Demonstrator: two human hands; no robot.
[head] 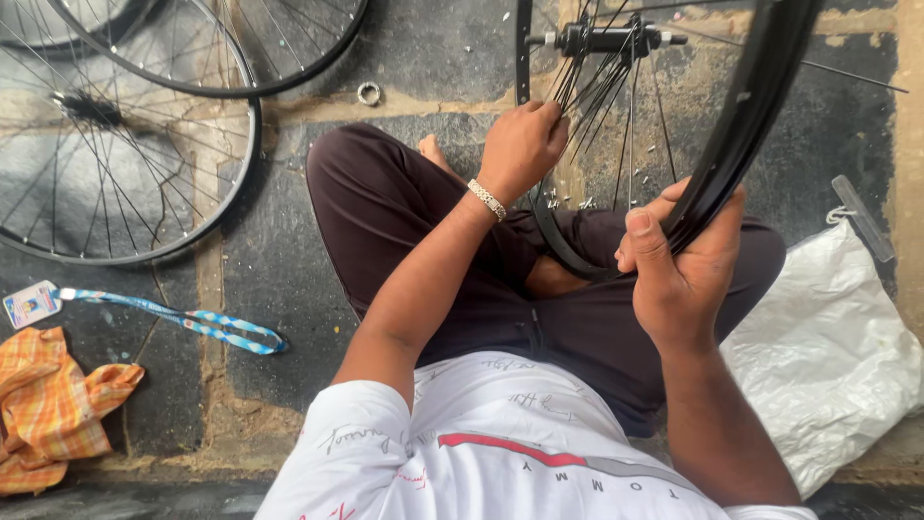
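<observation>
I sit cross-legged on a stone floor with a black bicycle rim (751, 106) standing upright over my lap. My right hand (679, 260) grips the rim's near edge, thumb up along it. My left hand (520, 144), a metal bracelet on its wrist, is closed around a bundle of loose spokes (587, 91) that hang from the black hub (606, 39) at the rim's middle. Several spoke ends with nipples dangle near my knee.
Two finished spoked wheels lie on the floor at the left (106, 144) and upper left (241, 48). A small metal ring (369, 93) lies near them. An orange checked cloth (53, 404), a blue lanyard with a card (183, 323), and a white sack (828, 356) lie around me.
</observation>
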